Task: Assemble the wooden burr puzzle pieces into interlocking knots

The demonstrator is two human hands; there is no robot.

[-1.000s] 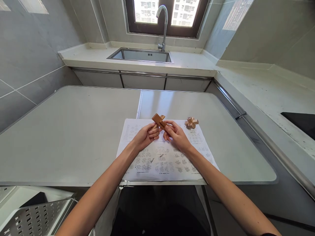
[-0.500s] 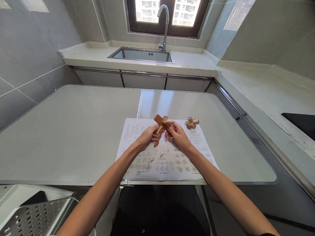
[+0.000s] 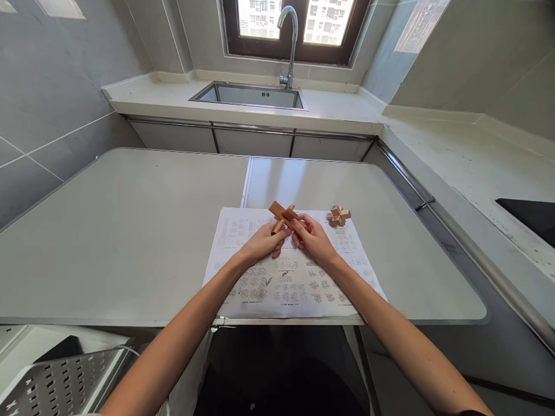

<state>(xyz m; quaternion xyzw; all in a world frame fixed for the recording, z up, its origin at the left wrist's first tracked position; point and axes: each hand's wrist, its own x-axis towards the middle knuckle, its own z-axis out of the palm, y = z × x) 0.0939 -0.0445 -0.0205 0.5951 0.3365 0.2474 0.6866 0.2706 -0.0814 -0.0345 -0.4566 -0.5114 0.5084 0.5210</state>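
Observation:
Two brown wooden puzzle bars (image 3: 281, 213) are crossed over each other, held between both hands above a printed instruction sheet (image 3: 290, 277). My left hand (image 3: 263, 243) is closed around the lower end of one bar. My right hand (image 3: 313, 238) pinches the other bar from the right side. A small assembled light-wood burr puzzle (image 3: 338, 215) rests on the sheet's far right corner, a little right of my right hand.
The sheet lies on a grey table (image 3: 130, 231) near its front edge. Behind it run a counter with a steel sink (image 3: 249, 95) and a tap (image 3: 289, 43). A counter with a black hob (image 3: 531, 214) stands right. A perforated metal rack (image 3: 60, 384) sits lower left.
The crossed bars have been turned slightly and lowered toward the sheet. Both hands shifted a little; my left fingers now wrap the bar's lower end more closely.

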